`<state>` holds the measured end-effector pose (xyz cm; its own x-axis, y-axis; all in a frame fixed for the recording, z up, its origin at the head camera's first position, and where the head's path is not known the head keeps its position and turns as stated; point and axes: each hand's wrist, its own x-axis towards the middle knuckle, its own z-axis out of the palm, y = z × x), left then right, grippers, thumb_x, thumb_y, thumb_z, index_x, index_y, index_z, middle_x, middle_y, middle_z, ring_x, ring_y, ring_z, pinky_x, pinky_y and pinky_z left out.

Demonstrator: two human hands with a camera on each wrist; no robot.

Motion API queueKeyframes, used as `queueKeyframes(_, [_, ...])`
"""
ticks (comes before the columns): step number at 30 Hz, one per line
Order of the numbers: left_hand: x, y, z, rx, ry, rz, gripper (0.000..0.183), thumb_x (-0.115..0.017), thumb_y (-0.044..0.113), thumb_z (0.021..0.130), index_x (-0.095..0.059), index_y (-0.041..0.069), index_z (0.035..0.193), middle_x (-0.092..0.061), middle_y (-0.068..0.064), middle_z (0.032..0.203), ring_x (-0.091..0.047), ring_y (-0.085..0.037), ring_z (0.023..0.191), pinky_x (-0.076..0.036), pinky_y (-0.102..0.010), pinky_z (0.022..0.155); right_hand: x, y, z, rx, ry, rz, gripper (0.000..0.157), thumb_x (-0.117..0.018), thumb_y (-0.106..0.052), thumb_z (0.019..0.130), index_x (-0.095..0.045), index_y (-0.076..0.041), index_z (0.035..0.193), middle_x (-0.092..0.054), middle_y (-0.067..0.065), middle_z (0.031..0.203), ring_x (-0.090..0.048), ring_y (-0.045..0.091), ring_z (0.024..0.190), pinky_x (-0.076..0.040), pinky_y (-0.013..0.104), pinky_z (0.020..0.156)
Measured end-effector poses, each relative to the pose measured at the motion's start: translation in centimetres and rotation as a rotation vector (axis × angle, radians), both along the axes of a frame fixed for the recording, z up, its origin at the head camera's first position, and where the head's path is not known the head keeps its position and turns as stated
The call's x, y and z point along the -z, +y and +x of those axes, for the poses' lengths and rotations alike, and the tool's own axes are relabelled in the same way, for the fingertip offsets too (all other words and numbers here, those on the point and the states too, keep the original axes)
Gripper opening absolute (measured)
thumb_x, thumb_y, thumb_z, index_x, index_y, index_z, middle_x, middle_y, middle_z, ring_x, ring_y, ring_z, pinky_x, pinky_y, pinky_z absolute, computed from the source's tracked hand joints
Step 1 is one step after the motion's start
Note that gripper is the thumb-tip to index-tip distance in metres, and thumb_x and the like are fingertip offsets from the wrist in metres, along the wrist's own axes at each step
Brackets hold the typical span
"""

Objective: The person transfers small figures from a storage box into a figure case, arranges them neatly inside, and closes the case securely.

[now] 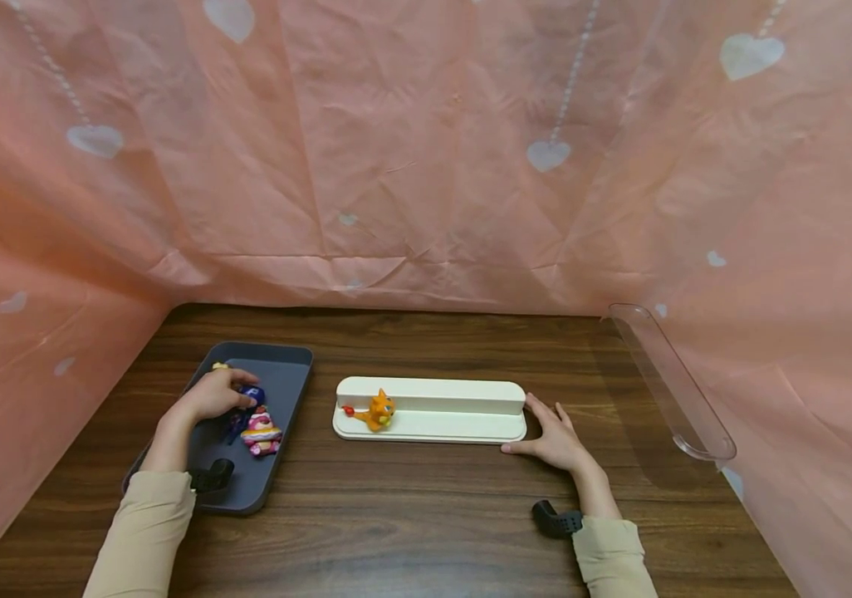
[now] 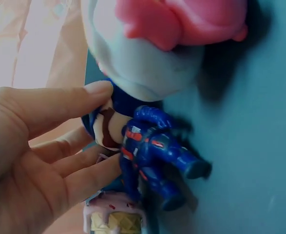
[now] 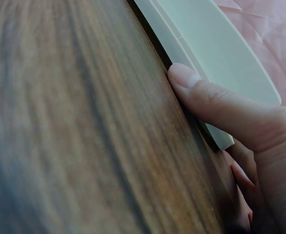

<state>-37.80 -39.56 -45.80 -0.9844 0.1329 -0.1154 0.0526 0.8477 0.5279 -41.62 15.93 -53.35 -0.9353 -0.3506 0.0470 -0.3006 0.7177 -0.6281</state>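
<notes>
In the left wrist view my left hand point(image 2: 50, 161) pinches a small figurine point(image 2: 150, 146) in a blue suit with red marks, thumb and fingers at its blue head. It is inside the grey tray point(image 1: 287, 355), among other toys. A pink-and-white figurine point(image 1: 261, 433) lies beside it there. At the right end of a white stepped display base point(image 1: 448, 423), my right hand point(image 1: 562, 440) holds the end, its thumb on the front edge and fingers at the far corner. An orange figurine point(image 1: 379, 411) with a red-tipped tail stands on the base's left part.
A clear plastic cover point(image 1: 673, 382) sits on the right side of the wooden table point(image 1: 396, 515). Part of a yellow toy point(image 1: 220, 365) shows by the tray's far edge. Pink curtains point(image 1: 426, 208) with white hearts hang behind and at both sides.
</notes>
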Motion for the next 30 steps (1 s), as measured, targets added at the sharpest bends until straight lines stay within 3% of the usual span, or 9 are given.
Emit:
queueKeyframes(15, [1.01, -0.43, -0.03, -0.056, 0.059, 0.025, 0.042, -0.07, 0.026, 0.079, -0.063, 0.001, 0.112, -0.059, -0.024, 0.113, -0.053, -0.037, 0.104, -0.041, -0.053, 0.087, -0.06, -0.01, -0.07, 0.0, 0.008, 0.006, 0.104, -0.076, -0.053, 0.063, -0.029, -0.002, 0.142, -0.025, 0.023, 0.146, -0.018, 0.041, 0.135, 0.002, 0.054, 0.108])
queueKeyframes(30, [0.58, -0.46, 0.67, -0.096, 0.094, 0.08, 0.043, -0.07, 0.026, 0.079, -0.059, 0.0, 0.112, -0.059, -0.024, 0.113, -0.053, -0.037, 0.104, -0.039, -0.053, 0.089, -0.05, -0.1, -0.13, -0.006, 0.01, 0.024, 0.104, -0.075, -0.052, 0.064, -0.027, -0.003, 0.142, -0.025, 0.024, 0.146, -0.022, 0.04, 0.134, 0.002, 0.053, 0.108])
